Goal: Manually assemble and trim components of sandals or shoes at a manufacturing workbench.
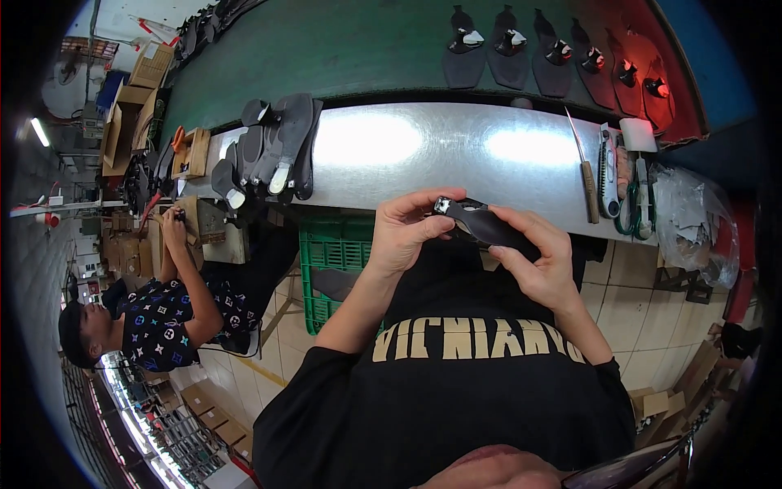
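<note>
Between my two hands, above my lap, is a dark sandal sole [487, 228] with a small white and silvery patch at its left end. My left hand [410, 234] pinches that end, thumb below and fingers above. My right hand [539, 257] is wrapped round the other end, hiding part of its outline. Beyond my left hand a pile of dark sandal soles [297, 134] lies on the metal bench top [391, 151]. Several have whitish or shiny patches on their near ends.
On the green belt [358, 53] several black soles [509, 57] stand in a row, the rightmost under red light. An awl [588, 187], box cutter [608, 179], green-handled scissors [642, 208], white roll [638, 134] and plastic bag [696, 224] are at right. A green crate [314, 261] stands below; a co-worker [175, 314] sits left.
</note>
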Tool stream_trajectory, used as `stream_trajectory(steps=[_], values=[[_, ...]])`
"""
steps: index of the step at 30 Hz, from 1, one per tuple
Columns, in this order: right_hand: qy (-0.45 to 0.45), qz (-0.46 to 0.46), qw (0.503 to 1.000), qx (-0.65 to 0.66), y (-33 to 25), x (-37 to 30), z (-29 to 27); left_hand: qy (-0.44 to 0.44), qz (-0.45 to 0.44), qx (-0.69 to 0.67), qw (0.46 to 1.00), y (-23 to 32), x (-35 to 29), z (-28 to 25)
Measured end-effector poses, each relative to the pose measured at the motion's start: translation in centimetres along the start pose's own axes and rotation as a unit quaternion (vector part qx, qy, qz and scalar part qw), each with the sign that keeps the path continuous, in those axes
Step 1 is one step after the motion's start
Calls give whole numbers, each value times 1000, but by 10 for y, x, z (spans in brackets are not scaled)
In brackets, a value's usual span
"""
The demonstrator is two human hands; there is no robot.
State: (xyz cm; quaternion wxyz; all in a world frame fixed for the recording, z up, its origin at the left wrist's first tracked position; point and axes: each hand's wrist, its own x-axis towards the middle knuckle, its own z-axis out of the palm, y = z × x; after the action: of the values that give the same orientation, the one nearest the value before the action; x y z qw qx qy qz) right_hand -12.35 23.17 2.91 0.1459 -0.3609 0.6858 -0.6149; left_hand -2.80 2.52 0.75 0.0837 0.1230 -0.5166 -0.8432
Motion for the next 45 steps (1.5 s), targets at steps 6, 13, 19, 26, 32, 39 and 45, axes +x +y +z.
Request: stream_trajectory(steps=[6, 13, 19, 26, 32, 39, 45], values=[[-20, -13, 999, -37, -6, 3, -6, -20, 24, 43, 999, 1, 1, -2], [-44, -35, 996, -70, -4, 6, -5, -84, 76, 94, 989, 1, 3, -8], [-38, -64, 992, -106, -1, 7, 0, -120, 102, 131, 979, -4, 5, -11], [-56, -48, 983, -167, -4, 7, 3, -134, 73, 143, 978, -7, 3, -10], [-23, 32, 996, -86, 11, 3, 5, -71, -2, 130, 989, -12, 1, 5], [-51, -36, 980, -187, 11, 4, 6, -14, -50, 118, 992, -11, 1, 16], [-89, -11, 983, -161, 11, 4, 3, -2, -50, 126, 991, -16, 1, 15]])
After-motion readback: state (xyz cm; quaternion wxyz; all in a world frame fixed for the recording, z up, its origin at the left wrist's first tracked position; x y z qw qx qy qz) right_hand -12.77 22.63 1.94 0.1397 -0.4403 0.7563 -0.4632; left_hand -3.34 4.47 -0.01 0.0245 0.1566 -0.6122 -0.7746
